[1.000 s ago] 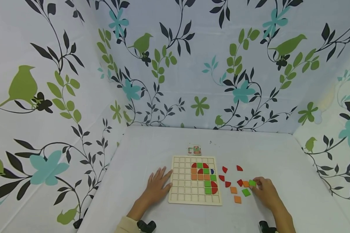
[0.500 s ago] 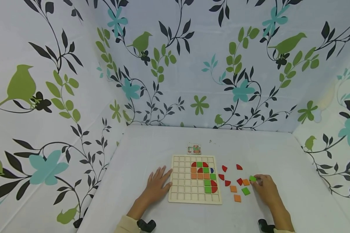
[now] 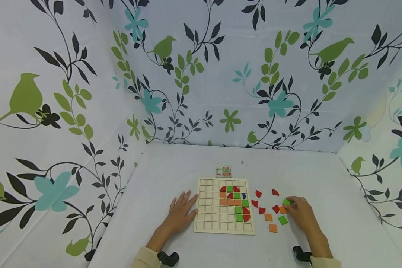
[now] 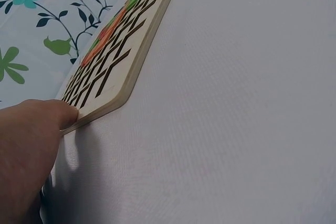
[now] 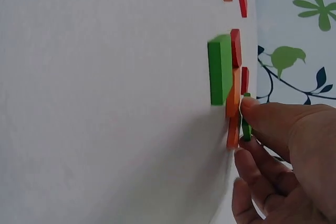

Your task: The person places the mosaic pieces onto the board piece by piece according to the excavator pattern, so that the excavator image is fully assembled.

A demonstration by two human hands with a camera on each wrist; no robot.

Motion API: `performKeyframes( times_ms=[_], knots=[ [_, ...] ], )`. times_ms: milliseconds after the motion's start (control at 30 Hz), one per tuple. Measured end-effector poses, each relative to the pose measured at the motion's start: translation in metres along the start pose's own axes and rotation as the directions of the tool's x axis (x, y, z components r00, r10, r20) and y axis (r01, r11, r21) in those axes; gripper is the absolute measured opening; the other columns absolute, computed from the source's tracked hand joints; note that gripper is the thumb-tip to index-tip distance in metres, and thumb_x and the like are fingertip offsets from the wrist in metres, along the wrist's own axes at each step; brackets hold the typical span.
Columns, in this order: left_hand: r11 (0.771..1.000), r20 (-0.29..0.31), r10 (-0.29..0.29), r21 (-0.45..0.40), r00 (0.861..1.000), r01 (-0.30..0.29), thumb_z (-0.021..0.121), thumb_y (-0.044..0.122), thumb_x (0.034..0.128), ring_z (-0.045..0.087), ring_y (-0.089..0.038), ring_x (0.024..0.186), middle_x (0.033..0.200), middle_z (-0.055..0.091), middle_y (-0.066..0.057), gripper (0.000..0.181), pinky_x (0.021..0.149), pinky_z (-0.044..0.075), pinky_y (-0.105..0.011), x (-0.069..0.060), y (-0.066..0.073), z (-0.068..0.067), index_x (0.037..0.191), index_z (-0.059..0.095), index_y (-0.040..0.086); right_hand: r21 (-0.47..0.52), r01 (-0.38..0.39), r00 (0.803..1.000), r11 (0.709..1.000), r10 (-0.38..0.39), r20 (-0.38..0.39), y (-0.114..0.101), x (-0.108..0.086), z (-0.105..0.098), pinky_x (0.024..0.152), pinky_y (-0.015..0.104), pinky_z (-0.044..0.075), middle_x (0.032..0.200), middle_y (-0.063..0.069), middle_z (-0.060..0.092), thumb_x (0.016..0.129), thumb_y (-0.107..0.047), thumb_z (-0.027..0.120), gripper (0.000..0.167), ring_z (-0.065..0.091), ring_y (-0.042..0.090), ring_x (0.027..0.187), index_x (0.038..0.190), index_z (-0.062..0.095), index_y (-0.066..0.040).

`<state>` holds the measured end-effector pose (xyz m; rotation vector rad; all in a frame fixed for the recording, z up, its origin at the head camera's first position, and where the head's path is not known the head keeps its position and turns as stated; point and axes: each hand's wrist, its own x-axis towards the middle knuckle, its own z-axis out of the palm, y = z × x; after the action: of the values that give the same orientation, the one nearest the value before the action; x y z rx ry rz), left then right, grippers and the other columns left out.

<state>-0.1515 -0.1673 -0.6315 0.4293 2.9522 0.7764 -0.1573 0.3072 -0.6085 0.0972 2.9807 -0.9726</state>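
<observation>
My right hand (image 3: 301,214) pinches a green square tile (image 3: 286,201) between thumb and fingers. In the right wrist view that green tile (image 5: 247,124) stands on edge to the camera, close beside orange tiles (image 5: 233,90). Flat on the table with its fingers spread, my left hand (image 3: 180,214) touches the left edge of a wooden grid board (image 3: 207,225). The left wrist view has the thumb (image 4: 65,114) against the board's rim (image 4: 123,95). Red, green, orange and blue pieces fill some cells on the board's right side.
Loose red pieces (image 3: 275,192), orange square tiles (image 3: 273,228) and another green tile (image 3: 283,220) lie right of the board. A small pattern card (image 3: 223,171) lies behind it. Patterned cloth (image 3: 201,74) hangs around the white table (image 3: 174,160).
The right hand has shifted slightly left and toward the back with the green tile in its fingers. The left hand and the board have stayed in place.
</observation>
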Motion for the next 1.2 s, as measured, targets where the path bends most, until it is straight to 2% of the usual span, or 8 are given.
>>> performKeyframes(
  times_ms=[233, 367, 433, 567, 833, 900, 1067, 1200],
  knots=[
    [1.0, 0.01, -0.002, 0.002, 1.0, 0.002, 0.055, 0.039, 0.1075, 0.022, -0.041, 0.161, 0.172, 0.031, -0.015, 0.058, 0.124, 0.015, -0.072, 0.0, 0.001, -0.001, 0.162, 0.045, 0.022, -0.051, -0.003, 1.0, 0.999, 0.001, -0.031, -0.022, 0.005, 0.018, 0.09, 0.066, 0.047, 0.128, 0.034, 0.06, 0.1, -0.015, 0.07, 0.037, 0.055, 0.052, 0.119, 0.129, 0.065, 0.007],
    [1.0, 0.016, -0.005, 0.007, 1.0, 0.005, 0.055, 0.038, 0.1077, 0.022, -0.042, 0.161, 0.172, 0.031, -0.015, 0.057, 0.124, 0.015, -0.071, -0.001, 0.003, -0.003, 0.162, 0.045, 0.021, -0.044, 0.006, 1.0, 0.999, -0.007, -0.023, -0.045, 0.005, 0.031, 0.09, 0.064, 0.046, 0.127, 0.031, 0.06, 0.099, -0.016, 0.072, 0.036, 0.056, 0.048, 0.117, 0.128, 0.067, 0.005],
    [1.0, 0.015, -0.007, 0.011, 1.0, 0.006, 0.056, 0.038, 0.1078, 0.022, -0.042, 0.16, 0.172, 0.031, -0.016, 0.057, 0.124, 0.015, -0.071, -0.001, 0.004, -0.004, 0.162, 0.045, 0.021, -0.042, 0.032, 0.999, 0.999, -0.032, -0.013, -0.057, 0.003, 0.038, 0.094, 0.062, 0.048, 0.127, 0.028, 0.061, 0.098, -0.017, 0.074, 0.036, 0.057, 0.045, 0.118, 0.128, 0.068, 0.003],
    [1.0, 0.006, 0.001, 0.006, 1.0, -0.001, 0.057, 0.036, 0.1073, 0.024, -0.044, 0.159, 0.171, 0.033, -0.018, 0.057, 0.124, 0.015, -0.072, -0.002, 0.006, -0.006, 0.161, 0.047, 0.02, -0.034, 0.106, 0.994, 0.994, -0.106, 0.001, -0.081, -0.001, 0.053, 0.091, 0.054, 0.05, 0.119, 0.018, 0.064, 0.096, -0.017, 0.079, 0.034, 0.059, 0.036, 0.113, 0.126, 0.071, -0.002],
    [1.0, 0.006, 0.001, 0.011, 1.0, -0.001, 0.057, 0.035, 0.1073, 0.024, -0.044, 0.159, 0.171, 0.033, -0.017, 0.057, 0.124, 0.016, -0.072, -0.002, 0.006, -0.006, 0.161, 0.047, 0.019, -0.016, 0.224, 0.971, 0.974, -0.222, 0.085, -0.123, -0.015, 0.082, 0.097, 0.049, 0.052, 0.119, 0.006, 0.067, 0.093, -0.021, 0.083, 0.032, 0.059, 0.023, 0.109, 0.121, 0.071, -0.013],
    [1.0, 0.009, -0.001, 0.018, 1.0, 0.001, 0.057, 0.036, 0.1075, 0.024, -0.043, 0.16, 0.171, 0.033, -0.016, 0.057, 0.124, 0.016, -0.072, -0.001, 0.005, -0.005, 0.161, 0.046, 0.02, -0.004, 0.263, 0.961, 0.965, -0.261, 0.093, -0.129, -0.018, 0.087, 0.094, 0.047, 0.053, 0.116, 0.003, 0.066, 0.092, -0.02, 0.084, 0.029, 0.057, 0.021, 0.104, 0.117, 0.07, -0.015],
    [1.0, 0.01, -0.008, 0.013, 1.0, 0.007, 0.057, 0.037, 0.1076, 0.023, -0.042, 0.16, 0.172, 0.032, -0.015, 0.057, 0.124, 0.015, -0.071, 0.0, 0.003, -0.003, 0.161, 0.046, 0.021, -0.005, 0.346, 0.933, 0.938, -0.343, 0.108, -0.14, -0.021, 0.093, 0.087, 0.041, 0.05, 0.107, -0.004, 0.064, 0.091, -0.019, 0.085, 0.021, 0.053, 0.016, 0.1, 0.106, 0.07, -0.019],
    [1.0, 0.007, -0.002, 0.009, 1.0, 0.002, 0.057, 0.037, 0.1074, 0.024, -0.043, 0.16, 0.171, 0.032, -0.016, 0.057, 0.124, 0.016, -0.072, 0.0, 0.003, -0.003, 0.161, 0.046, 0.021, -0.046, 0.374, 0.923, 0.926, -0.367, 0.112, -0.141, -0.021, 0.096, 0.089, 0.042, 0.048, 0.106, -0.007, 0.065, 0.091, -0.021, 0.085, 0.019, 0.053, 0.014, 0.1, 0.104, 0.071, -0.021]
  ],
)
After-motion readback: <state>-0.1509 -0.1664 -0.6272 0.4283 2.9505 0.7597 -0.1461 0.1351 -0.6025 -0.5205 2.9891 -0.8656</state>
